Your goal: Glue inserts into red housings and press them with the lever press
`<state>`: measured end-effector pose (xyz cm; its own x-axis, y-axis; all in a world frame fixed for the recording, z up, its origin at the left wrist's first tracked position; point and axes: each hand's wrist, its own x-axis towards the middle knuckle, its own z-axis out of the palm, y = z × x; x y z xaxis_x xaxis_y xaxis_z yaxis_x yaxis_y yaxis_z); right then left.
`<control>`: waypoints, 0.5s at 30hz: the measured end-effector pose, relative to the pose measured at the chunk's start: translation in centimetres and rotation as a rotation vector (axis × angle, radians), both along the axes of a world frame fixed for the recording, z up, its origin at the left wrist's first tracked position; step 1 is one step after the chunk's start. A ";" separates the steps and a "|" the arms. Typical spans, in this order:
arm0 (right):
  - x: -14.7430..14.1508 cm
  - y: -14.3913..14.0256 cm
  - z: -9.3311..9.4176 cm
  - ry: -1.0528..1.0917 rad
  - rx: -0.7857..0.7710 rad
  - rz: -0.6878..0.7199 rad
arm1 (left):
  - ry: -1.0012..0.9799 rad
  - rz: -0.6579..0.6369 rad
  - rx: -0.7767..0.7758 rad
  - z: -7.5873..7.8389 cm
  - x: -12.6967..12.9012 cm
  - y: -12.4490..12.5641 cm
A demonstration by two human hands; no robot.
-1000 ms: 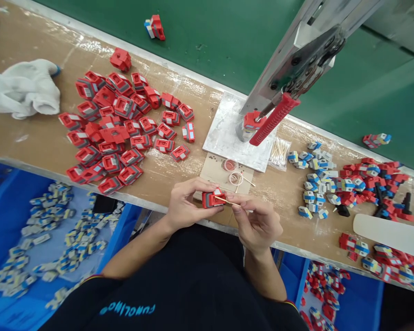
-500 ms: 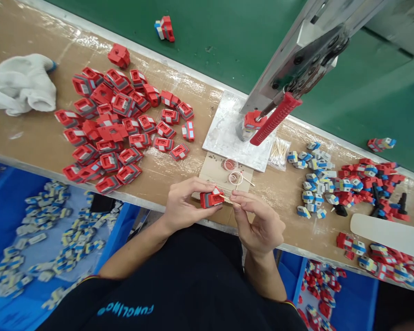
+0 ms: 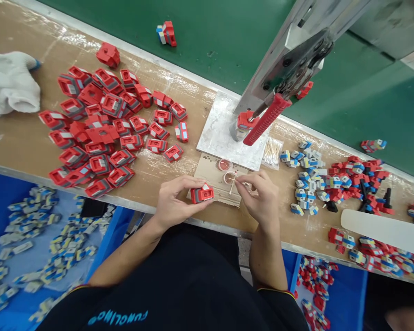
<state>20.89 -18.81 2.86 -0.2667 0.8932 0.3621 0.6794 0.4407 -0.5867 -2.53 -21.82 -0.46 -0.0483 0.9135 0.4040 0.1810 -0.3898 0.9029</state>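
Hands working at the bench edge: left hand (image 3: 174, 202) gripping a red block (image 3: 202, 193), right hand (image 3: 260, 197) pinching a thin stick (image 3: 232, 184) into a small dish (image 3: 229, 177); red housings (image 3: 103, 124) crowding left, press lever (image 3: 266, 118) standing behind.

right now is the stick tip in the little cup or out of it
In: the right hand holds the thin stick with its tip dipped into the small round cup.

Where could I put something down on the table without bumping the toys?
Bare wood lies between the white cloth and the big red pile, and between that pile and the metal plate. Right of the right hand, the mixed red and blue pieces crowd the table.
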 end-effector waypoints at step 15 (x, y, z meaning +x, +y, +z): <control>-3.1 -3.2 1.5 0.726 -0.047 0.050 | -0.042 -0.076 0.040 -0.2 0.9 0.2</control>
<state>17.77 -22.00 4.35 -0.0146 0.9051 0.4249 0.0917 0.4244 -0.9008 -1.59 -21.58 -0.67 0.0030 0.8982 0.4396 0.1114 -0.4372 0.8924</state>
